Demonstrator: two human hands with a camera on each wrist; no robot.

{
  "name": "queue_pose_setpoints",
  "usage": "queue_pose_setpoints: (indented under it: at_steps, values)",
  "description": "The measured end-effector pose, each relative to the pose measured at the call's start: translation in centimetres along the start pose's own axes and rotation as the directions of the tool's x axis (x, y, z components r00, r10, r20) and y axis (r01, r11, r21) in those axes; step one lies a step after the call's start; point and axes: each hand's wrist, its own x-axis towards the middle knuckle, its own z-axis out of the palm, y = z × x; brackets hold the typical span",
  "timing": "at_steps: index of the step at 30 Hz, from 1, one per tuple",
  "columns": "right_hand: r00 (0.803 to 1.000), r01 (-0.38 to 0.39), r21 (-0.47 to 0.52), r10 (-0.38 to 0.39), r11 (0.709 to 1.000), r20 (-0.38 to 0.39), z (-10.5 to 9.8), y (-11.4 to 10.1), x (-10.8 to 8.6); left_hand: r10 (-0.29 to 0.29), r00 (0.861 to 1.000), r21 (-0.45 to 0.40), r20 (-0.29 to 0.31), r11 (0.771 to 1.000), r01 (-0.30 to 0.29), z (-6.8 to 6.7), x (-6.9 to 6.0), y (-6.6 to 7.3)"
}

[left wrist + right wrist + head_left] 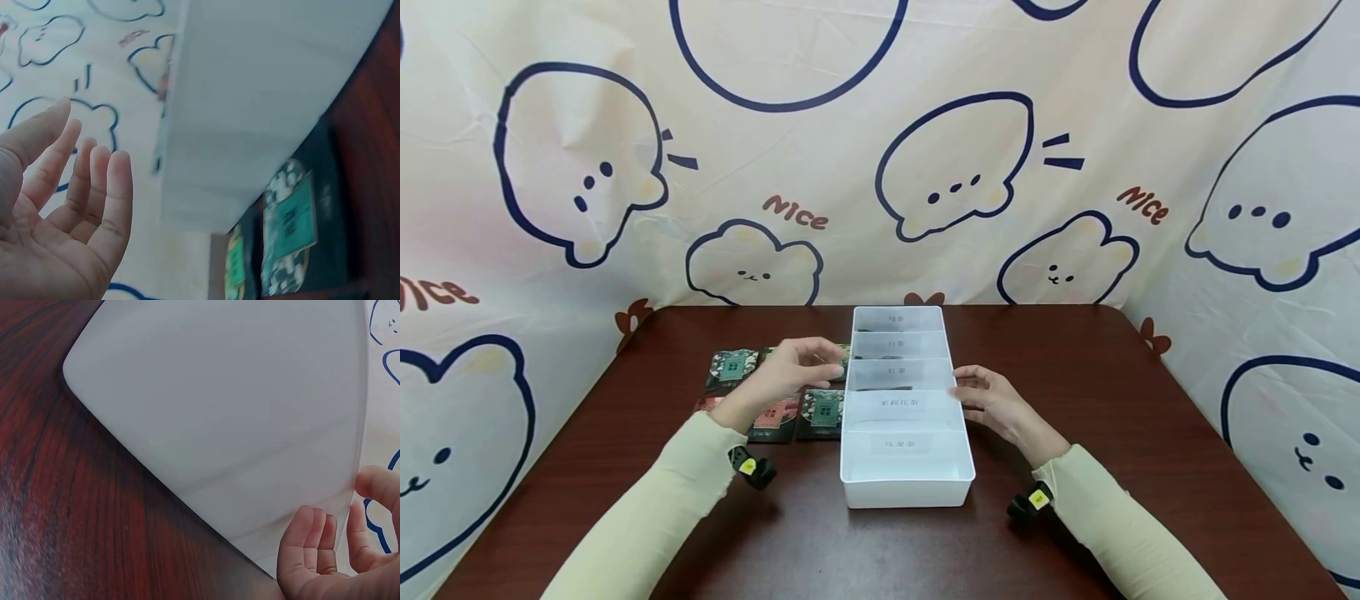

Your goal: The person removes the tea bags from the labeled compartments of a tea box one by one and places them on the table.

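A long white plastic box (907,493) stands lengthwise on the table, split by dividers with small printed labels into several compartments. Dark shapes show in some of its rear compartments. My left hand (793,367) hovers over printed packets left of the box, its fingers spread and loosely bent with nothing in them. The left wrist view shows the same hand (75,212) apart from the box's wall (262,94). On the other side, my right hand (996,404) touches the box's right wall; in the right wrist view the thumb of this hand (337,562) is at the rim, fingers relaxed along the wall (237,412).
Several flat packets lie in two rows left of the box, among them a green one (822,414), a red one (775,419) and a dark green one (732,367). The brown table (1045,342) meets a patterned cloth (850,167) at the back and sides.
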Motion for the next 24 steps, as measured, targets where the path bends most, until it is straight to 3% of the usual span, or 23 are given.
queue_pose_setpoints:
  at_steps: [6, 17, 24]
  values:
    - [1.0, 0.001, 0.001, -0.001, 1.0, -0.002, 0.0, 0.0, 0.0, -0.01, 0.999, 0.019, 0.036, 1.0, 0.009, 1.5, 0.7, -0.6]
    - [1.0, 0.002, 0.0, -0.002, 1.0, -0.005, 0.0, 0.1, 0.0, -0.047, 0.992, 0.046, 0.115, 0.998, 0.042, 2.7, 1.3, -1.1]
    - [1.0, 0.0, 0.015, 0.0, 1.0, 0.002, 0.0, 0.0, 0.1, -0.094, 0.99, 0.129, 0.107, 0.988, 0.08, 2.9, 1.7, -0.9]
